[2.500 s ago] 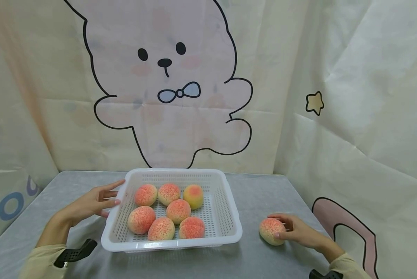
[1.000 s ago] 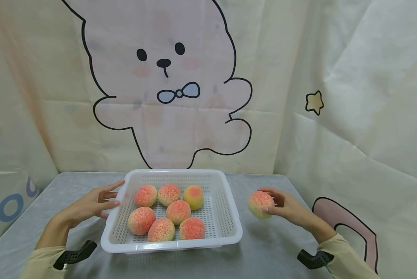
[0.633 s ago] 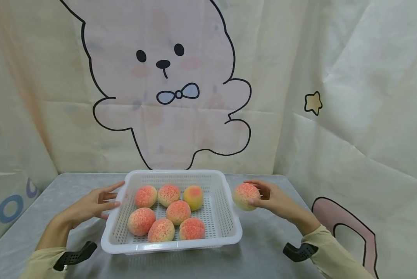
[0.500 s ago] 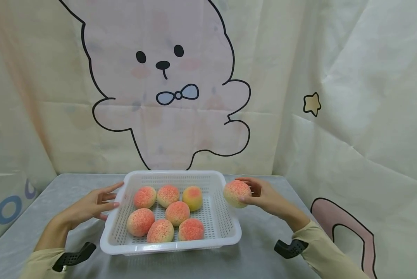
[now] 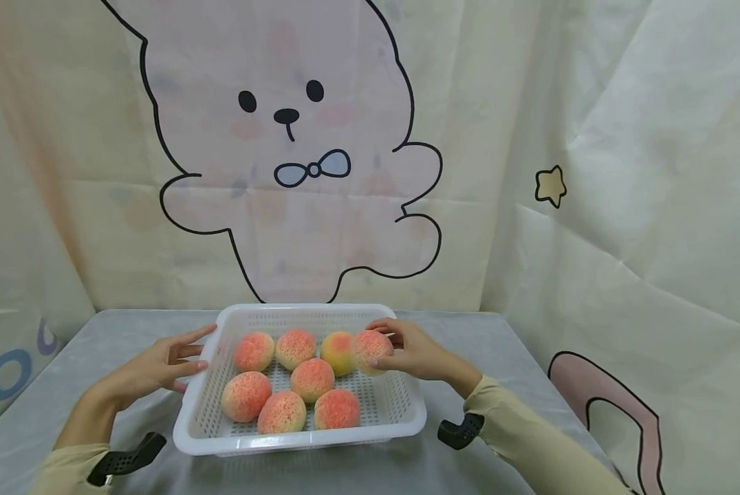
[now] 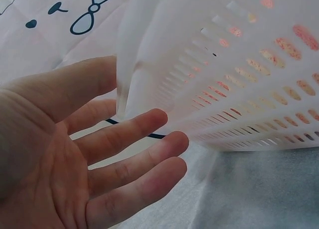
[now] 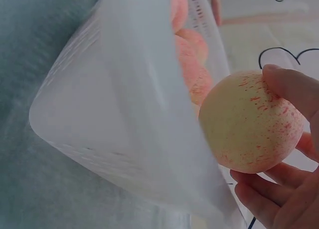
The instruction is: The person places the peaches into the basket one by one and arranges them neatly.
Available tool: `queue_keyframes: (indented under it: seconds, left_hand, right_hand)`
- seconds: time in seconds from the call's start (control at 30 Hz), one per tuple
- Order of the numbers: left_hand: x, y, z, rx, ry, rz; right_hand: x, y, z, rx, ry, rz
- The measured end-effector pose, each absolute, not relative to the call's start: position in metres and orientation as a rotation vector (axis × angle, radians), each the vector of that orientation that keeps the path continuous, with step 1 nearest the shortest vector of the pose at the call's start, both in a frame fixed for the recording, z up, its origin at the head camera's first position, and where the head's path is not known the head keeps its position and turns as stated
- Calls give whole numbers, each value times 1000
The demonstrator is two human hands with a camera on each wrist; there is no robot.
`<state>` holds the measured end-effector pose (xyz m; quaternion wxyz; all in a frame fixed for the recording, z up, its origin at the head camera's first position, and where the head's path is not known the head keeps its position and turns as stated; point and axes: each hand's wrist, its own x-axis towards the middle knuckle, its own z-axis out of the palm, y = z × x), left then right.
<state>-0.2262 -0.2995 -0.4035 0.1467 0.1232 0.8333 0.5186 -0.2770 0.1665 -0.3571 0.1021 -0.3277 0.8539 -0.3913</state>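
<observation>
My right hand (image 5: 422, 352) holds a peach (image 5: 371, 352) between thumb and fingers, over the right side of a white perforated plastic basket (image 5: 407, 412). In the right wrist view the peach (image 7: 249, 121) shows its pale side, just beyond the basket's rim (image 7: 149, 89). Several peaches (image 5: 246, 397) lie inside the basket; a yellower one (image 5: 338, 353) is just left of the held peach in the head view. At the basket's left side is my left hand (image 5: 153, 368), its fingers spread and touching the rim. The left wrist view shows that hand's fingers (image 6: 149, 189) loosely extended beside the basket wall (image 6: 199, 84).
A grey cloth-covered table (image 5: 469, 405) carries the basket. Behind it hangs a pale curtain (image 5: 456, 275) printed with a cartoon bear; another printed cloth (image 5: 624, 206) closes off the right side. Both forearms wear black wrist straps (image 5: 128, 460).
My right hand has lifted the peach off the table at the right and carried it left, over the basket rim. The left hand has stayed at the basket's left side.
</observation>
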Motion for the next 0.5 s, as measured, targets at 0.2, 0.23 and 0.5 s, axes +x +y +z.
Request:
queue_keyframes:
  seconds: [0.2, 0.23, 0.5]
  left_hand:
    - [-226, -299, -406, 348, 2395, 1491]
    - [-227, -299, -406, 350, 2400, 1490]
    - [-227, -300, -404, 334, 2431, 1473]
  right_hand:
    - [-274, 155, -369, -940, 2558, -1074]
    - [-273, 154, -370, -950, 2565, -1059]
    - [-272, 145, -379, -1001, 2606, -938]
